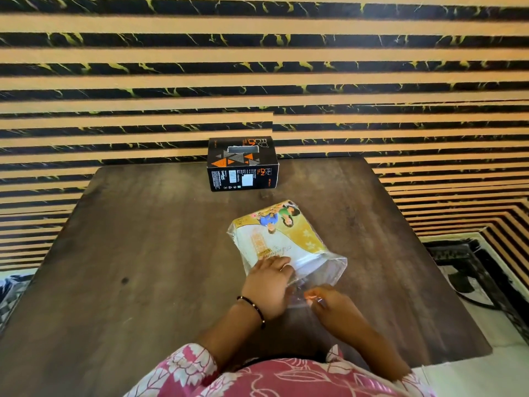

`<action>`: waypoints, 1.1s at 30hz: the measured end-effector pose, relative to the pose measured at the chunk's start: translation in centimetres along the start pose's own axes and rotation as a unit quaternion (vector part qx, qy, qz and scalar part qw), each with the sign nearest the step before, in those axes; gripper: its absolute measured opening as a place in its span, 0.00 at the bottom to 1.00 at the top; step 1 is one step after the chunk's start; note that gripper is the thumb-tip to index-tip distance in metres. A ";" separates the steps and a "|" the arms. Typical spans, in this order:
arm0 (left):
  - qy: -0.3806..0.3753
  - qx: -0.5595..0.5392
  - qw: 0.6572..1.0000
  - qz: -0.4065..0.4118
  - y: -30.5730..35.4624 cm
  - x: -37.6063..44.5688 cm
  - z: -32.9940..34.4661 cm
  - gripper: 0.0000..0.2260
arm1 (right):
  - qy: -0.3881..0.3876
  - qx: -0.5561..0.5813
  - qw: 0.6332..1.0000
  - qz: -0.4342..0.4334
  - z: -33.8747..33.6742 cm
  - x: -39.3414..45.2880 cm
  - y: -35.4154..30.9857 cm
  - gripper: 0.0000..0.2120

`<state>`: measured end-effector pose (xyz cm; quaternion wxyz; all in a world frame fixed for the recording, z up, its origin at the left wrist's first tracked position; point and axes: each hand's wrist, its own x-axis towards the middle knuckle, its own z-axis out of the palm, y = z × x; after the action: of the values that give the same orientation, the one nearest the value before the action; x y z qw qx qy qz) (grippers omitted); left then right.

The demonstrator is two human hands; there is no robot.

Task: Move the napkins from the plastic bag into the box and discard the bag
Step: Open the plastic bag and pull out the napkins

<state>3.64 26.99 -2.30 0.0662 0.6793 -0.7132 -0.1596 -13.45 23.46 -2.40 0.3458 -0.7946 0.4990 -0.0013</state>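
Note:
A clear plastic bag (286,242) with a printed yellow and white label lies flat on the dark wooden table (143,253), its open end toward me. White napkins show inside it. My left hand (267,285) rests on the bag's near left corner, fingers pressed on the plastic. My right hand (329,300) pinches the loose clear edge of the bag's mouth. A black box (242,164) with orange triangles and a slot in its top stands at the table's far edge, apart from the bag.
A striped tan and black wall rises right behind the table. The floor to the right has a black and white patterned mat (469,270). My pink flowered clothing (257,379) fills the bottom of the view.

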 end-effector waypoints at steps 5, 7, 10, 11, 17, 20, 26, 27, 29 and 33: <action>0.050 -0.006 0.998 -0.028 0.4 -0.3 -1.4 0.11 | 0.014 -0.004 1.000 -0.011 0.0 -0.5 -0.6 0.12; 0.066 -0.011 0.997 -0.034 0.8 -0.4 -2.1 0.09 | 0.052 0.056 0.997 -0.016 -0.4 -0.4 -1.4 0.10; 0.100 -0.038 0.994 -0.034 1.5 -0.5 -3.1 0.09 | 0.078 0.180 0.981 0.003 -1.0 0.3 -2.8 0.11; 0.111 -0.040 0.993 -0.030 1.8 -0.5 -3.5 0.09 | 0.071 0.233 0.970 0.028 -1.0 0.8 -2.9 0.12; 0.120 -0.032 0.992 0.032 3.3 -0.6 -5.2 0.08 | 0.005 0.598 0.773 0.212 0.1 2.3 -2.5 0.12; 0.055 -0.063 0.995 0.062 2.1 -0.2 -5.5 0.21 | 0.009 0.658 0.716 0.232 0.0 2.0 -2.2 0.14; 0.058 -0.142 0.986 -0.071 -3.8 2.3 -4.4 0.16 | 0.036 0.680 0.682 0.267 0.6 3.0 -2.0 0.16; 0.018 -0.113 0.989 -0.092 -4.5 2.5 -3.9 0.16 | 0.037 0.681 0.681 0.268 0.6 3.4 -2.1 0.16; -0.040 -0.064 0.991 -0.110 -5.1 2.4 -3.0 0.16 | 0.026 0.676 0.686 0.269 0.5 4.1 -2.5 0.14; -0.030 -0.048 0.993 -0.105 -4.9 1.9 -2.8 0.17 | -0.001 0.667 0.696 0.266 -0.2 4.7 -2.9 0.05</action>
<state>9.02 24.61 -1.50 0.0600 0.7411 -0.6315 -0.2200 -8.85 20.43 -2.22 0.7715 -0.1894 0.5575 -0.2413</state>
